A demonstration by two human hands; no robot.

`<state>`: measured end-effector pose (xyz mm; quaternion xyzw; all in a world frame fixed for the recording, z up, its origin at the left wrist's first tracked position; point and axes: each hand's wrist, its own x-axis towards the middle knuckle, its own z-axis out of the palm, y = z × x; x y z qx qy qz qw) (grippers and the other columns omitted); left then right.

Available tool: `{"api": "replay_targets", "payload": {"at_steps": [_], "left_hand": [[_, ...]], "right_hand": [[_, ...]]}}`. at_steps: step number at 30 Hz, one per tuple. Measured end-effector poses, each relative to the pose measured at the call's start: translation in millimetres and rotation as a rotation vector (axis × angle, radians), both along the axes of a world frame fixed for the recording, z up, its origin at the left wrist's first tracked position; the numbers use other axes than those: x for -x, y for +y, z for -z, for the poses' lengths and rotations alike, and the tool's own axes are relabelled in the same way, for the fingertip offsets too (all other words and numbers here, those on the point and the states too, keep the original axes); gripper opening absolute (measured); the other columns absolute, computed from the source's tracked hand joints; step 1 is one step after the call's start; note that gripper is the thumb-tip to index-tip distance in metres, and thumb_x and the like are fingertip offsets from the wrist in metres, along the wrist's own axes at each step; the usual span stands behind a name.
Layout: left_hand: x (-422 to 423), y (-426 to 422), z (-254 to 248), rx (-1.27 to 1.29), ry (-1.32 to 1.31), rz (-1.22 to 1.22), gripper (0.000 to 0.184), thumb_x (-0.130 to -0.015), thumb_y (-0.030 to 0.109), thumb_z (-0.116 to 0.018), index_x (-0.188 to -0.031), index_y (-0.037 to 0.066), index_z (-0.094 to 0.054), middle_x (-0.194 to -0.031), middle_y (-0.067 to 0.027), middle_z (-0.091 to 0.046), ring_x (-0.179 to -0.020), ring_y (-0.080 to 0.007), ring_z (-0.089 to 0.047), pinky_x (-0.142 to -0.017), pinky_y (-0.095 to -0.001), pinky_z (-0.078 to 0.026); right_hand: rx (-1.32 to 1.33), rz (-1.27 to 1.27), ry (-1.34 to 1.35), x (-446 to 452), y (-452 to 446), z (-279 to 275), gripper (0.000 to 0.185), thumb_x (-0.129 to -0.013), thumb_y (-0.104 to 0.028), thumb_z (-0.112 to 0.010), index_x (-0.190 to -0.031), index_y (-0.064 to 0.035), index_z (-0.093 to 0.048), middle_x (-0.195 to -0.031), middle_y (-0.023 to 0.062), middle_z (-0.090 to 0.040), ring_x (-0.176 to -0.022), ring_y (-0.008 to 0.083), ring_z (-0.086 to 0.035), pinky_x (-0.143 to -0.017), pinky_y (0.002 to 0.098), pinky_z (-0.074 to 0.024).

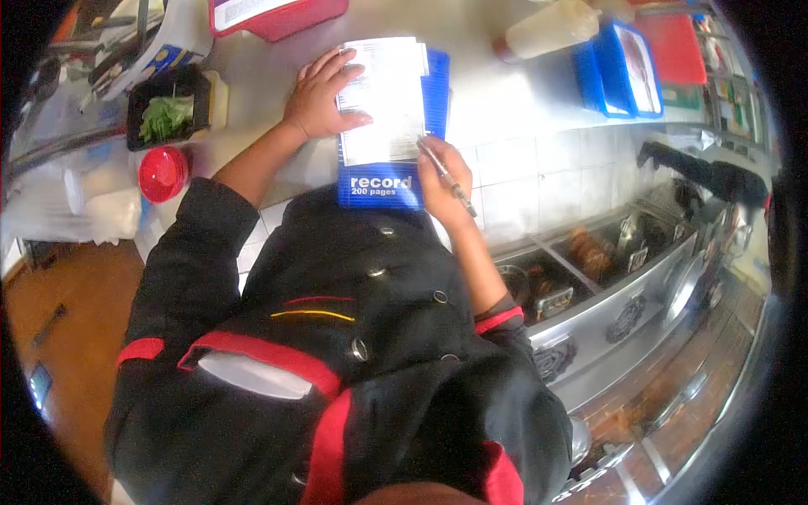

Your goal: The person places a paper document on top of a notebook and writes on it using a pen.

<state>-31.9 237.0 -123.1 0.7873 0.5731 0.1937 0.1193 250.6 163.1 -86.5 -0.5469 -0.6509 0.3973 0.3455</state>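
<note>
White printed papers [383,105] lie on top of a blue record book [379,195] at the counter's near edge. My left hand [324,97] rests flat on the papers' left side, fingers spread. A pen [446,175] is held in my right hand [443,181], close to the lower right corner of the papers. The pen's tip is at the paper's edge, and I cannot tell whether it touches. The book's cover reads "record 200 pages".
Left on the counter are a black tub of green leaves [168,114] and red bowls [162,174]. A red container [278,18], a squeeze bottle [551,29] and blue containers [619,71] stand farther back. Right is a metal unit with food trays [589,269]; a dark sleeve [707,172] reaches near it.
</note>
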Motion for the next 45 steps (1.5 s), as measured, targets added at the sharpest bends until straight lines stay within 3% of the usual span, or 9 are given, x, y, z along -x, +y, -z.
{"api": "replay_targets", "payload": {"at_steps": [7, 12, 19, 21, 25, 33, 36, 39, 45], "left_hand": [[-1, 0, 10, -0.016, -0.058, 0.015, 0.073, -0.076, 0.05, -0.079, -0.138, 0.017, -0.059, -0.157, -0.0066, -0.045, -0.148, -0.0301, -0.035, -0.116, -0.051, -0.029], [4, 9, 27, -0.067, -0.15, 0.053, 0.051, -0.083, 0.041, -0.076, -0.13, 0.023, -0.067, -0.154, -0.0033, -0.049, -0.148, -0.0288, -0.036, -0.116, -0.0513, -0.03], [1, 4, 15, -0.044, -0.103, 0.096, 0.05, -0.082, 0.042, -0.077, -0.129, 0.027, -0.069, -0.155, 0.0003, -0.049, -0.149, -0.0285, -0.034, -0.116, -0.0529, -0.028], [-2, 1, 12, -0.036, -0.013, 0.103, 0.054, -0.08, 0.046, -0.079, -0.13, 0.028, -0.068, -0.157, 0.0005, -0.046, -0.15, -0.0281, -0.032, -0.116, -0.0534, -0.027], [4, 4, 14, -0.047, -0.065, 0.163, 0.058, -0.078, 0.049, -0.08, -0.13, 0.029, -0.068, -0.158, 0.0008, -0.044, -0.151, -0.028, -0.031, -0.116, -0.0534, -0.026], [7, 9, 12, -0.033, 0.027, 0.231, 0.051, -0.083, 0.047, -0.075, -0.13, 0.029, -0.067, -0.155, -0.0008, -0.047, -0.149, -0.029, -0.033, -0.116, -0.0545, -0.025], [3, 10, 9, -0.025, 0.035, 0.211, 0.05, -0.083, 0.046, -0.075, -0.129, 0.028, -0.068, -0.155, -0.0015, -0.048, -0.148, -0.0288, -0.034, -0.115, -0.0549, -0.026], [3, 8, 8, -0.052, 0.012, 0.213, 0.048, -0.083, 0.046, -0.075, -0.127, 0.027, -0.069, -0.154, -0.0019, -0.048, -0.148, -0.0288, -0.034, -0.114, -0.0549, -0.027], [2, 7, 5, -0.1, 0.003, 0.202, 0.052, -0.079, 0.045, -0.078, -0.126, 0.026, -0.069, -0.152, -0.0025, -0.05, -0.148, -0.0291, -0.034, -0.114, -0.0538, -0.025]], "right_hand": [[0.053, 0.197, 0.064, 20, -15, 5, 0.024, -0.092, -0.012, -0.067, -0.113, 0.0011, -0.069, -0.107, 0.0208, -0.072, -0.1, 0.0319, -0.07, -0.09, 0.039, -0.0546], [0.257, 0.296, 0.327, 26, -19, 5, 0.021, -0.092, -0.011, -0.067, -0.108, 0.0016, -0.07, -0.099, 0.0181, -0.072, -0.09, 0.0281, -0.071, -0.083, 0.0363, -0.0556], [0.093, 0.205, 0.162, 36, -6, 13, 0.016, -0.087, -0.01, -0.069, -0.099, 0.0006, -0.073, -0.092, 0.0157, -0.073, -0.086, 0.026, -0.07, -0.079, 0.0358, -0.055], [-0.035, 0.103, 0.072, 37, -2, 12, 0.017, -0.092, -0.009, -0.069, -0.105, 0.0012, -0.072, -0.094, 0.0081, -0.072, -0.086, 0.0133, -0.065, -0.076, 0.0282, -0.053], [0.018, 0.113, 0.127, 49, 4, 9, 0.014, -0.086, -0.012, -0.07, -0.094, -0.0004, -0.072, -0.089, 0.015, -0.073, -0.08, 0.0266, -0.07, -0.075, 0.038, -0.055], [-0.158, 0.203, 0.028, 68, 6, 15, 0.02, -0.086, -0.016, -0.068, -0.1, -0.0017, -0.071, -0.091, 0.0198, -0.071, -0.083, 0.0353, -0.07, -0.077, 0.0425, -0.0563], [-0.116, 0.212, -0.01, 72, 2, 12, 0.018, -0.087, -0.012, -0.072, -0.101, -0.0012, -0.072, -0.096, 0.017, -0.073, -0.087, 0.0269, -0.071, -0.078, 0.0371, -0.0556], [-0.095, 0.235, 0.005, 78, 1, 7, 0.018, -0.085, -0.016, -0.066, -0.096, -0.0021, -0.071, -0.091, 0.0206, -0.071, -0.085, 0.0361, -0.07, -0.079, 0.0439, -0.0554], [-0.09, 0.26, 0.038, 72, 1, 18, 0.011, -0.084, -0.011, -0.069, -0.09, -0.0019, -0.069, -0.083, 0.0162, -0.069, -0.076, 0.0307, -0.068, -0.072, 0.0393, -0.0539]]}}
